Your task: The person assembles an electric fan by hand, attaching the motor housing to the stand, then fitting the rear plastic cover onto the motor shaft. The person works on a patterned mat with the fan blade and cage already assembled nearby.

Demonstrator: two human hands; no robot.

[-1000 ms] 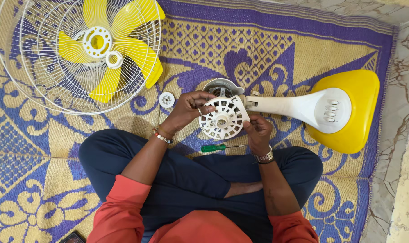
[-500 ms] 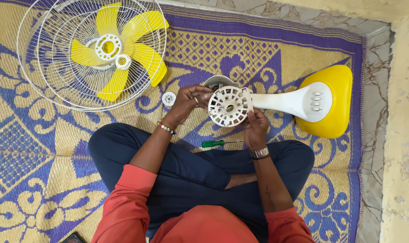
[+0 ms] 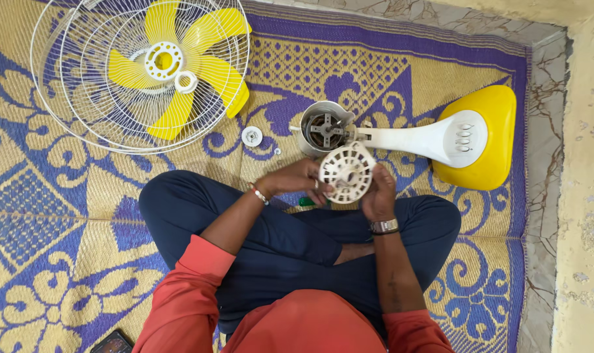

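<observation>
Both hands are gripping the white slotted motor cover (image 3: 347,173): left hand (image 3: 298,178) fingers clamped on its left rim, right hand (image 3: 377,192) on its right, just below the open motor housing (image 3: 324,129).

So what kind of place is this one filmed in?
Probably a home floor, used for a repair: a woven mat over marble tiles by a wall, with a dismantled table fan and its grille.
</observation>
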